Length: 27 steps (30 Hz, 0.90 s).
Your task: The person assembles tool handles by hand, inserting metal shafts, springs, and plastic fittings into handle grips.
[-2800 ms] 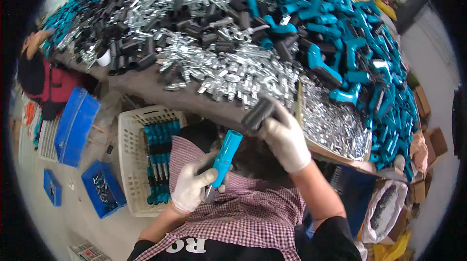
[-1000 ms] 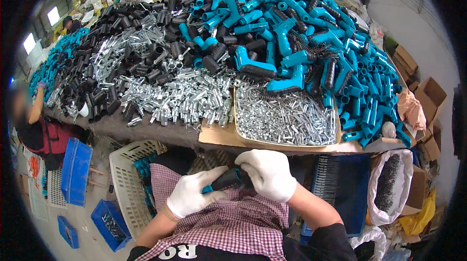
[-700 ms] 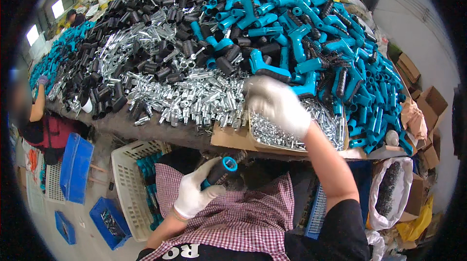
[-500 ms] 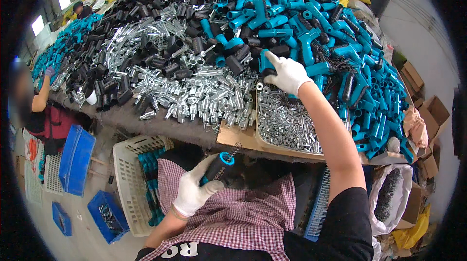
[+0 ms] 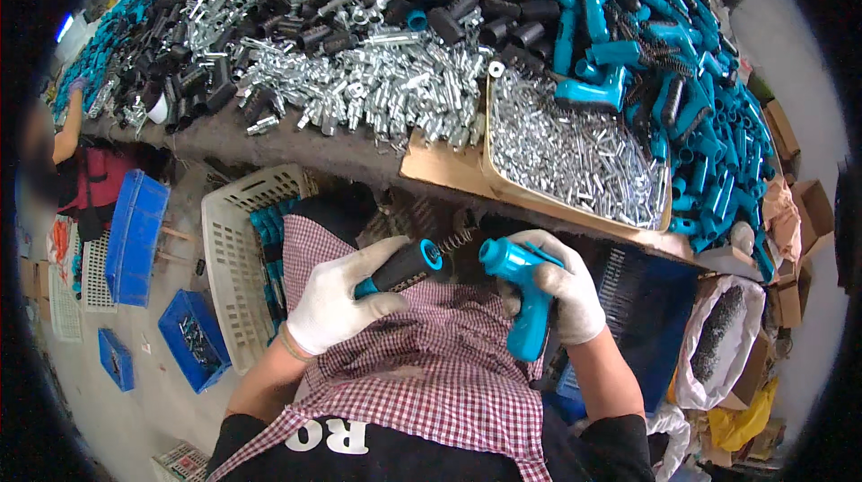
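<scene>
Presently, both hands are occupied and held near each other over the checked apron [image 5: 422, 383], on the near side of the desk [image 5: 296, 148]. The left hand [image 5: 334, 304], in a white glove, is closed around a black cylinder [image 5: 400, 268], with teal showing at its lower end. A teal ring lines the cylinder's open mouth, which points to the right and slightly up. A thin coil spring [image 5: 460, 238] is visible just beyond that mouth; whether it is seated inside cannot be confirmed. The right hand [image 5: 579, 298], likewise gloved, grips a teal handle [image 5: 530, 302], an angled piece with its round nose toward the cylinder and its thicker end downward. The two pieces are apart.

On the desk, a tray [image 5: 488, 136] of small metal pins [image 5: 575, 159] rests on a cardboard sheet [image 5: 444, 165]. Silver fittings [image 5: 386, 91] are heaped to its left, black sleeves [image 5: 211, 91] farther left, and teal housings [image 5: 718, 154] to its right. Left of the apron, a white basket [image 5: 215, 253] contains teal-and-black assemblies [image 5: 269, 239]; blue bins [image 5: 135, 239] stand beyond it. At right is an open white sack [image 5: 754, 311] with dark contents. A co-worker's arm [image 5: 68, 136] extends to the desk at far left.
</scene>
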Available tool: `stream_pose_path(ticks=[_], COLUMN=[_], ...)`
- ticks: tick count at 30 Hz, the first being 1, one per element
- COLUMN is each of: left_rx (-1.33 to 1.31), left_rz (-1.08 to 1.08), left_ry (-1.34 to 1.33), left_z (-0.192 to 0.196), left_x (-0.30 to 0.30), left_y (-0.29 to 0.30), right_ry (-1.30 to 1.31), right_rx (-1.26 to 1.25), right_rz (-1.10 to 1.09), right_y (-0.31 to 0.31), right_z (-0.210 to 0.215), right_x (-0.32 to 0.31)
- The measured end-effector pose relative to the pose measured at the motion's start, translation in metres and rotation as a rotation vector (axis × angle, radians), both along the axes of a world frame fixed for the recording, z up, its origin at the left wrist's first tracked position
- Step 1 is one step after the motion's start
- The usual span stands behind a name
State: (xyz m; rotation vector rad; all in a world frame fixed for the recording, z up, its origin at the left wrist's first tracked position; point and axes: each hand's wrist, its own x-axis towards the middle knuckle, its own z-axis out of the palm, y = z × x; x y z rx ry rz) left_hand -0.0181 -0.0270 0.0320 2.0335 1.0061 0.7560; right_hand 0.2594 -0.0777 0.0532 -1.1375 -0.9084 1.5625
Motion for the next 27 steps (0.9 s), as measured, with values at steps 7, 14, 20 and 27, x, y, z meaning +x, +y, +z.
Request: stream_pose_path(ticks=[7, 14, 20, 27], left_rx=[0.087, -0.155, -1.067, -0.777], left_rz=[-0.164, -0.449, -0.588, -0.633], left_ry=[0.369, 0.37, 0.05, 0.111], left_z=[0.033, 0.036, 0.007, -0.006], left_x=[-0.002, -0.006, -0.019, -0.017], left_y=[-0.005, 0.005, 0.015, 0.009], right_ry=[-0.105, -0.997, -1.339, -1.077], right_rx=[-0.108, 0.643, 1.593, 1.189], right_rz=[0.182, 0.502, 0.447, 0.566], right_y=[0.003, -0.001, -0.005, -0.01], right_z=[0.017, 0.026, 0.02, 0.022], right_x=[0.014, -0.009, -0.015, -0.011])
